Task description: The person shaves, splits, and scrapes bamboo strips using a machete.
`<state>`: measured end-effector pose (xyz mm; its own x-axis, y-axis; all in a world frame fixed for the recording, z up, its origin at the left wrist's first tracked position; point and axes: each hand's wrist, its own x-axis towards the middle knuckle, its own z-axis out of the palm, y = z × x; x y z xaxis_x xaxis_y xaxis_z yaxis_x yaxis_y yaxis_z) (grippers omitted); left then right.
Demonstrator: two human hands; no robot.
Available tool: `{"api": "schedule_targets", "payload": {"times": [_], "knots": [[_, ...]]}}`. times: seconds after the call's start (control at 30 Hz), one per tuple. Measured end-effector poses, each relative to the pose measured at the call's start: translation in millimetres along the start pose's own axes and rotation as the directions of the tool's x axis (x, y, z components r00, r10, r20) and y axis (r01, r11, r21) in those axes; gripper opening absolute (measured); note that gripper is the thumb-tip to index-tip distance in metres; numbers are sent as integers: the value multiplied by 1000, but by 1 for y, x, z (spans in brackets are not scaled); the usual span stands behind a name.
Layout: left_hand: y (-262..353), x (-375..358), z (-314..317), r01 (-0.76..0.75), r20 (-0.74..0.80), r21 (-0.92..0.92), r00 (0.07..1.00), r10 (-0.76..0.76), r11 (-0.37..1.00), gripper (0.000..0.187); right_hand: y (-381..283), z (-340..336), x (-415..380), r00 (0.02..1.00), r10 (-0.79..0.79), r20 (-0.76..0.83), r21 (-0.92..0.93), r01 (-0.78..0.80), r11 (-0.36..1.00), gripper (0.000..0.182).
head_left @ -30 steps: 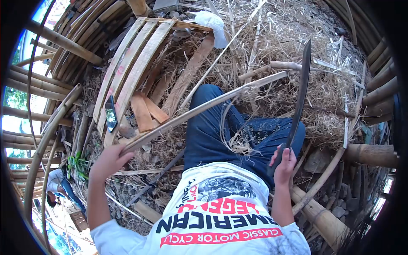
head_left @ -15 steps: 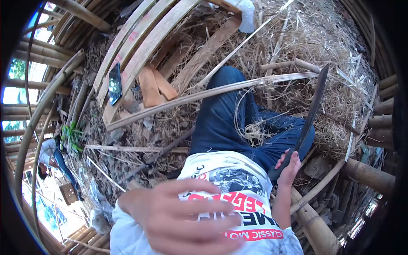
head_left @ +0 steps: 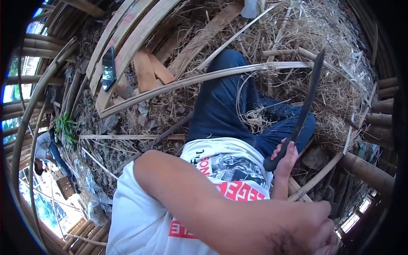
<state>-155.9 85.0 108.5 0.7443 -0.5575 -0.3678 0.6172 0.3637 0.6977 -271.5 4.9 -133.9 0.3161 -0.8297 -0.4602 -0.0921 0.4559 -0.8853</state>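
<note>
My right hand (head_left: 287, 159) is wrapped round the dark handle of a machete (head_left: 309, 97), whose long blade points up and away past my bent knee. My left arm crosses low over my white printed shirt (head_left: 231, 165). At its end, my left hand (head_left: 316, 227) is near my right side with fingers curled; anything inside them is hidden. A long split bamboo strip (head_left: 204, 80) lies across my leg, its right end close to the blade. Curled shavings (head_left: 256, 119) rest on my jeans between my legs.
Pale planks (head_left: 140, 36) lie at upper left with a phone (head_left: 109, 70) on them, beside short wood offcuts (head_left: 146, 72). Dry fibres and shavings (head_left: 340, 97) cover the ground. Bamboo poles (head_left: 367, 168) stand around. Another person (head_left: 44, 146) is at far left, near a green plant (head_left: 66, 127).
My left hand has swung from in front of my shirt across to my right side, its fingers now curled. My right hand keeps hold of the machete. The view has shifted slightly.
</note>
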Motion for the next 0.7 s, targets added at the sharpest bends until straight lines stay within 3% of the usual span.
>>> {"api": "schedule_targets", "payload": {"times": [0.03,0.07,0.1,0.13,0.17,0.2,0.23,0.27,0.3,0.33,0.43,0.5,0.53,0.6,0.7], "knots": [[0,14,-15,-243,306,242,938,164,939,42,0,2,-1,1000,-13,-10,13,13,1000,39],[13,45,-28,-521,617,371,757,215,769,33,11,-2,1,1000,-21,-4,20,21,1000,39],[27,77,-40,-772,861,350,488,144,530,25,29,-14,5,999,18,-34,11,-18,1000,38],[37,105,-52,-945,984,178,176,-34,273,19,35,-23,10,996,48,-79,8,-47,999,36],[44,133,-73,-909,965,260,250,-73,326,32,8,-4,0,990,-98,-98,-80,91,993,33],[45,153,-96,-906,910,410,399,-113,107,41,-1,-4,-2,999,-15,-35,53,17,998,32],[54,167,-114,-782,773,613,623,-121,-112,49,0,-1,-1,999,2,-33,25,-1,1000,31],[58,194,-171,-534,579,724,814,-34,-437,62,-2,-8,0,998,5,-67,8,-4,1000,30],[63,203,-200,-426,458,731,885,-80,-533,75,-3,-8,1,998,9,-68,25,-7,1000,29],[63,211,-239,-358,416,662,906,-74,-659,85,-3,-9,2,998,15,-62,42,-12,999,29],[65,216,-264,-284,326,661,942,-75,-694,72,0,-10,5,996,12,-83,56,-7,998,30],[64,220,-277,-201,199,721,977,-80,-663,45,-2,-10,5,996,25,-88,44,-21,999,30],[67,219,-283,-215,215,717,973,-83,-663,45,-4,-10,6,995,15,-98,51,-10,999,30],[73,212,-293,-350,438,693,899,-18,-630,24,-7,-11,4,995,36,-95,41,-32,999,31],[115,186,-295,-280,365,718,931,3,-637,16,-8,-17,1,994,27,-110,54,-21,998,31]]}}
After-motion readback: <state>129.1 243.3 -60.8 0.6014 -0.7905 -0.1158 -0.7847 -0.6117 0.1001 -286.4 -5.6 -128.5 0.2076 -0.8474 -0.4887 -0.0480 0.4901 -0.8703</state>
